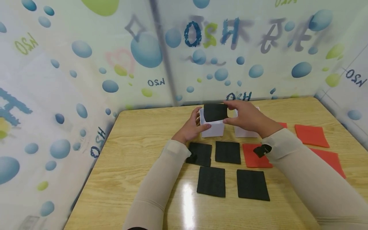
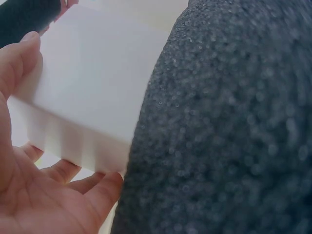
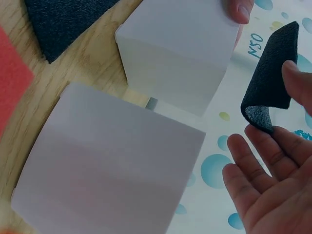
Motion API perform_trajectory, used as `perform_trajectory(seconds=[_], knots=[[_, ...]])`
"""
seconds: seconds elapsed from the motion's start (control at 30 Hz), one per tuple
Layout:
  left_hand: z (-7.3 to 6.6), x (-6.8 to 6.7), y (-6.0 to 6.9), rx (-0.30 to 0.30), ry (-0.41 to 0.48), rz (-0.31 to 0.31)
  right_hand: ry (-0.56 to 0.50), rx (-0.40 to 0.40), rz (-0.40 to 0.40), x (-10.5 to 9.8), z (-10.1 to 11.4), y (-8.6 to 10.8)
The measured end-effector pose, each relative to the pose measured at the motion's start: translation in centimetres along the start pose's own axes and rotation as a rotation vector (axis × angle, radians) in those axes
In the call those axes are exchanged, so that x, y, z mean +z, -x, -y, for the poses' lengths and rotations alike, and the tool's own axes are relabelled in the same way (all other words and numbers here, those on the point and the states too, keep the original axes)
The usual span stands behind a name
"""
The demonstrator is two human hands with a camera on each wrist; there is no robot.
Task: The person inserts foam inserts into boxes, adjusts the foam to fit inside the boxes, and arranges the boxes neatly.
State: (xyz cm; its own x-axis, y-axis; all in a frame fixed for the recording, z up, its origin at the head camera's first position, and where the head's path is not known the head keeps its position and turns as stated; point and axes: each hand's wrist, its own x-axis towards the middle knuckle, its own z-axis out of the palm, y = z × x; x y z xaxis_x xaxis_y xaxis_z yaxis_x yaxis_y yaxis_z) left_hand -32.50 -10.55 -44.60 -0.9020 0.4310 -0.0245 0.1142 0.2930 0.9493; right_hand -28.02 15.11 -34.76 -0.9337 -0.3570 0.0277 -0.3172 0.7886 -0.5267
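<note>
My right hand (image 1: 248, 118) pinches a black square (image 1: 215, 112) by its right side, above the left white box (image 1: 212, 130). In the right wrist view the black square (image 3: 273, 73) is bent, its lower edge curling between the thumb and fingers of the right hand (image 3: 273, 170). My left hand (image 1: 191, 127) grips the left box's side, thumb on the front. The left wrist view shows the left hand (image 2: 53, 185) around the white box (image 2: 97, 73), with a dark textured surface (image 2: 224, 126) filling the right side.
A second white box (image 1: 245, 132) stands to the right, partly behind my right hand. Several black squares (image 1: 211, 181) lie in front of the boxes on the wooden table (image 1: 129, 159). Several red squares (image 1: 311, 135) lie to the right, some partly under my right arm. A patterned curtain hangs behind.
</note>
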Motion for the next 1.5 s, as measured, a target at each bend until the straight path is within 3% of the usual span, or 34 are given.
perform_trajectory(seconds=[0.33, 1.03, 1.33, 1.5], knots=[[0.0, 0.0, -0.1, 0.022, 0.015, 0.026, 0.003, 0.013, 0.035, 0.7, 0.3, -1.1], [0.0, -0.2, 0.2, -0.016, -0.029, 0.019, 0.107, -0.019, 0.053, 2.0, 1.0, -2.4], [0.2, -0.2, 0.1, -0.033, -0.032, 0.020, 0.145, 0.067, 0.129, 2.0, 1.3, -2.7], [0.0, -0.3, 0.1, -0.030, -0.022, 0.025, 0.170, 0.058, 0.134, 2.1, 1.5, -2.3]])
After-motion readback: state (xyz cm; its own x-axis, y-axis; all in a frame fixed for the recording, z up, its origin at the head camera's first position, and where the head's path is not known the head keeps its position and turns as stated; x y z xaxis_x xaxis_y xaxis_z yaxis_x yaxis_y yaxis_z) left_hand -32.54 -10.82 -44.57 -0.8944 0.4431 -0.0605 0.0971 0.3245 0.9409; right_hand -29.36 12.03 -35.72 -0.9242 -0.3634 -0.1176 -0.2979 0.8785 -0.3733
